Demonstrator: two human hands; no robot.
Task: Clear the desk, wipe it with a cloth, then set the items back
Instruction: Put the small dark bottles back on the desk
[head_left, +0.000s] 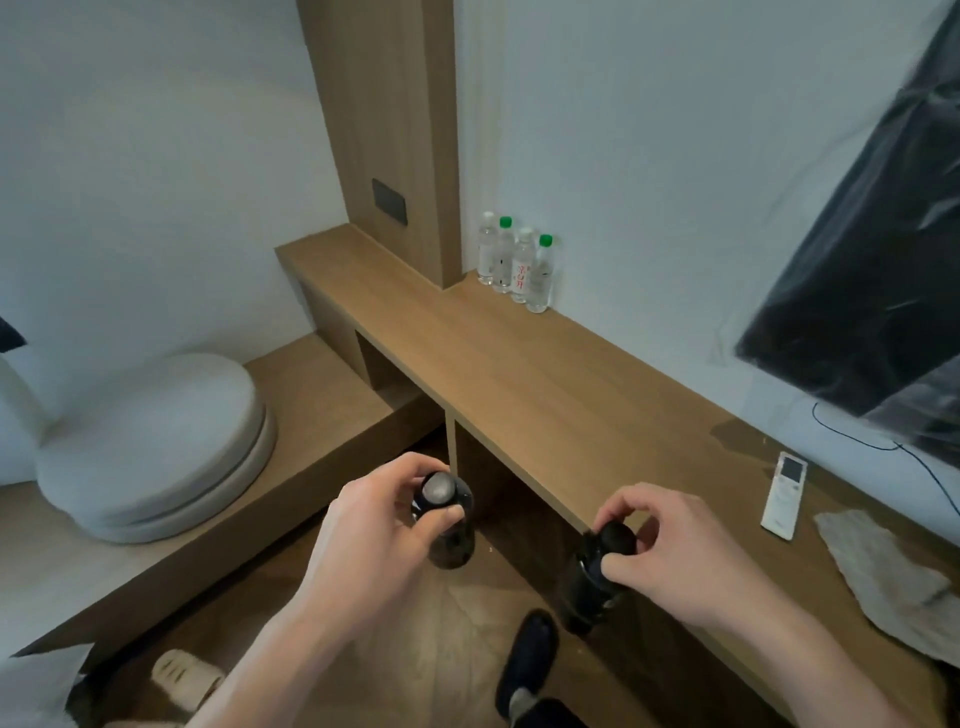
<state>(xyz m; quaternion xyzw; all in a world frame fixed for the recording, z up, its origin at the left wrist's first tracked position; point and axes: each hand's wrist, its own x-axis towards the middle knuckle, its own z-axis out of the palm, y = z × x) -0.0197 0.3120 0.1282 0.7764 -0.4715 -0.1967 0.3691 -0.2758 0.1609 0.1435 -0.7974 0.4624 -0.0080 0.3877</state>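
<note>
The left hand (374, 512) pinches the neck of a dark bottle with a silver cap (444, 519), held upright off the desk's front edge. The right hand (675, 545) curls round the black-capped top of a second dark bottle (597, 577) (no label legible on either). On the wooden desk (545, 379) lie a grey cloth (893, 577) and a white remote (784, 493). Farther back, four clear water bottles (517, 262) stand against the wall, one bearing red characters too small to read.

Far desk (519, 374): four water bottles (514, 262) clustered against the wall.
Right desk: remote (784, 493), cloth (883, 571) nearer.
Near, off the desk edge: two held bottles, left bottle (444, 514) and right bottle (597, 577).
</note>
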